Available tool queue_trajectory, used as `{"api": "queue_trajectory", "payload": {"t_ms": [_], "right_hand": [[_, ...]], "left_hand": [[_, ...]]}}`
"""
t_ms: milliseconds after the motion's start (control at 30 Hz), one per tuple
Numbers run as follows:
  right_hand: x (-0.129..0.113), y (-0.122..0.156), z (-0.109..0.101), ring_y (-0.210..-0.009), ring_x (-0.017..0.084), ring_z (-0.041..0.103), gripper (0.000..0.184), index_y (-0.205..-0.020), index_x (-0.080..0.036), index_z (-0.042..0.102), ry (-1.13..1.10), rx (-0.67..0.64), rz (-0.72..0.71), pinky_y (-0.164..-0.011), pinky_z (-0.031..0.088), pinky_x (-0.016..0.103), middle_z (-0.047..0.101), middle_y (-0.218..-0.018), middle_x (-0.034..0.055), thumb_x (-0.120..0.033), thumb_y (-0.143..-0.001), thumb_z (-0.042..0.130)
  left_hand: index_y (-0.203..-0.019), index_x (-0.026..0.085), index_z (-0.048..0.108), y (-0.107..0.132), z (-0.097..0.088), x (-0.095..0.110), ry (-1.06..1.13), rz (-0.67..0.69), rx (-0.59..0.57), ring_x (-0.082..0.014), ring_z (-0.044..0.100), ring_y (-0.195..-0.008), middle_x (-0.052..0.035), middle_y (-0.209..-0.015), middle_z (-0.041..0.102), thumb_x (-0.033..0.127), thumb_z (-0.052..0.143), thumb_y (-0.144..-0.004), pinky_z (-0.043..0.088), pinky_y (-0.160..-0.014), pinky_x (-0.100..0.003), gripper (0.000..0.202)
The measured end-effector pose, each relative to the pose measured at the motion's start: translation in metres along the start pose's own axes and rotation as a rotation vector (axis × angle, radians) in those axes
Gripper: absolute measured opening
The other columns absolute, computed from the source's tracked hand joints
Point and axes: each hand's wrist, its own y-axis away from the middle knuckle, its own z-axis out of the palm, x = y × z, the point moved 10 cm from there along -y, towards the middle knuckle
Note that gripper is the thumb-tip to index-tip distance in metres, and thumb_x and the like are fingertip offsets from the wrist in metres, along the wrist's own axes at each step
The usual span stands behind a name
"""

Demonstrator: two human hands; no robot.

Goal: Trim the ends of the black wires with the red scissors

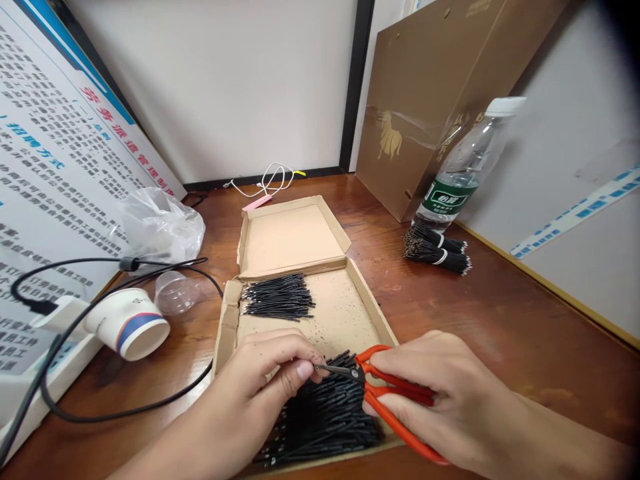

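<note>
My right hand grips a pair of scissors by its orange-red handles, the blades nearly closed and pointing left. The blade tips meet the fingertips of my left hand, where thumb and forefinger pinch what looks like a short black wire, mostly hidden by the fingers. Small dark specks cling to my left forefinger. Below both hands a large pile of short black wires lies in the front of an open cardboard box. A smaller, neater stack of black wires rests in its back left corner.
On the right, tied bundles of black wires lie before a water bottle and a brown box. To the left are a tipped paper cup, a plastic cup, a plastic bag and a looping black cable.
</note>
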Motion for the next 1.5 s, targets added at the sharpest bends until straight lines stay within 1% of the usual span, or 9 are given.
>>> {"api": "queue_trajectory", "payload": {"t_ms": [167,400,533,667,900,1067,1200,1333,1500], "right_hand": [[0.0029,-0.0005,-0.0001,-0.049,0.010,0.034,0.017,-0.071,-0.020,0.050,0.026,-0.002,0.043,-0.050,0.030,0.023,0.046,-0.056,-0.0062,-0.017,-0.087,0.054],[0.0031,0.0008,0.0043,-0.050,0.009,0.033,0.021,-0.069,-0.020,0.045,0.012,-0.060,0.068,-0.051,0.030,0.023,0.045,-0.056,-0.0068,-0.019,-0.088,0.054],[0.0014,0.0022,0.0025,-0.049,0.009,0.028,0.026,-0.065,-0.020,0.039,0.005,-0.033,0.028,-0.052,0.028,0.023,0.040,-0.055,-0.0083,-0.016,-0.086,0.054],[0.0012,0.0023,0.0031,-0.048,0.009,0.032,0.025,-0.066,-0.020,0.043,0.029,-0.024,0.011,-0.051,0.028,0.025,0.042,-0.055,-0.0069,-0.015,-0.089,0.051],[0.0033,0.0037,0.0027,-0.048,0.010,0.035,0.021,-0.068,-0.021,0.047,0.049,-0.030,0.065,-0.052,0.031,0.024,0.048,-0.055,-0.0062,-0.019,-0.087,0.056],[0.0027,0.0040,0.0060,-0.051,0.010,0.040,0.018,-0.070,-0.020,0.049,0.046,-0.071,0.073,-0.054,0.033,0.024,0.051,-0.057,-0.0052,-0.018,-0.087,0.055],[0.0019,0.0034,0.0047,-0.049,0.009,0.033,0.024,-0.066,-0.020,0.043,0.037,-0.049,0.038,-0.054,0.032,0.024,0.045,-0.055,-0.0071,-0.017,-0.087,0.054],[0.0009,0.0026,0.0042,-0.048,0.009,0.031,0.025,-0.065,-0.021,0.041,0.030,-0.036,0.011,-0.051,0.028,0.025,0.040,-0.055,-0.0070,-0.016,-0.088,0.051],[0.0036,0.0019,0.0026,-0.049,0.009,0.031,0.026,-0.065,-0.021,0.040,0.023,-0.030,0.053,-0.051,0.029,0.024,0.040,-0.055,-0.0074,-0.016,-0.086,0.054]], "left_hand": [[-0.090,0.021,0.063,0.0005,0.0007,0.0009,0.007,0.008,-0.007,-0.0187,0.057,-0.094,-0.0017,-0.094,0.067,0.024,0.041,-0.101,0.040,-0.082,-0.029,0.025],[-0.091,0.021,0.062,0.0013,0.0008,-0.0007,0.008,-0.009,-0.010,-0.0183,0.056,-0.095,-0.0007,-0.095,0.066,0.023,0.041,-0.102,0.039,-0.083,-0.028,0.023],[-0.092,0.022,0.062,0.0009,0.0015,-0.0009,0.008,-0.006,-0.012,-0.0175,0.057,-0.094,0.0001,-0.095,0.066,0.022,0.041,-0.102,0.039,-0.083,-0.028,0.023],[-0.092,0.022,0.062,0.0014,0.0023,-0.0014,0.021,-0.007,-0.015,-0.0176,0.056,-0.095,-0.0001,-0.095,0.066,0.023,0.041,-0.102,0.039,-0.083,-0.028,0.023],[-0.092,0.022,0.061,0.0003,0.0023,-0.0010,0.036,-0.003,-0.019,-0.0184,0.057,-0.095,-0.0010,-0.095,0.065,0.024,0.039,-0.102,0.039,-0.084,-0.029,0.024],[-0.093,0.022,0.060,0.0018,0.0023,-0.0018,0.026,-0.007,-0.016,-0.0179,0.056,-0.094,-0.0002,-0.095,0.064,0.024,0.040,-0.102,0.038,-0.084,-0.029,0.023],[-0.092,0.022,0.059,0.0020,0.0032,-0.0010,0.022,-0.002,-0.021,-0.0170,0.056,-0.093,0.0006,-0.094,0.063,0.024,0.039,-0.102,0.038,-0.083,-0.028,0.023],[-0.092,0.022,0.059,0.0009,0.0032,-0.0008,0.038,-0.002,-0.023,-0.0175,0.056,-0.093,-0.0001,-0.094,0.063,0.024,0.039,-0.103,0.038,-0.084,-0.029,0.023],[-0.091,0.022,0.059,0.0004,0.0028,-0.0015,0.032,-0.004,-0.022,-0.0180,0.056,-0.092,-0.0003,-0.093,0.063,0.026,0.039,-0.102,0.038,-0.083,-0.029,0.023]]}}
